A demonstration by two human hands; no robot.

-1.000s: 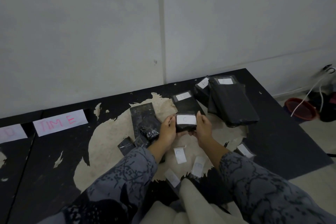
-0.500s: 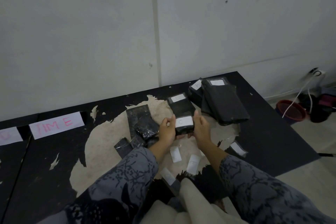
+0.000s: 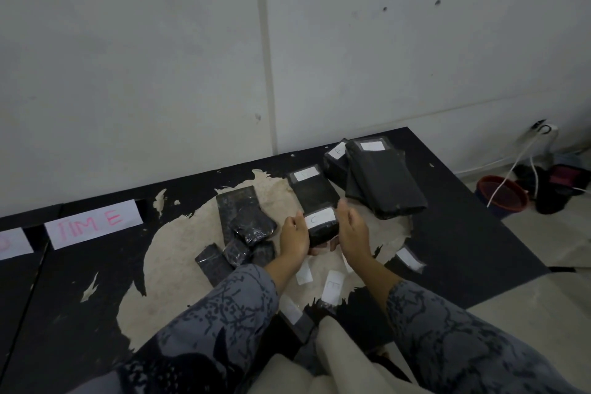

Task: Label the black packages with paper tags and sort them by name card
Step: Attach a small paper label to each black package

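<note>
Fingers of the left hand (image 3: 295, 235) press against the left side of a small black package (image 3: 322, 227), thumb up along its edge; those of the right hand (image 3: 351, 230) are spread loosely beside its right side, the palm facing it, and whether they touch it cannot be told. A white tag marked C (image 3: 319, 218) lies on the top of that package. Nearer than the fingers, loose paper tags (image 3: 332, 287) lie on the worn pale patch of the black tabletop (image 3: 463, 233), one lettered E. Left of the fingers sits a cluster of untagged black packages (image 3: 243, 227). Just beyond the fingertips a flat tagged package (image 3: 311, 189) touches the held one. Farther back to the right, a large tagged package (image 3: 385, 179) leans over others. Far off to the left, a white name card reading TIME (image 3: 92, 223) lies near the wall.
</note>
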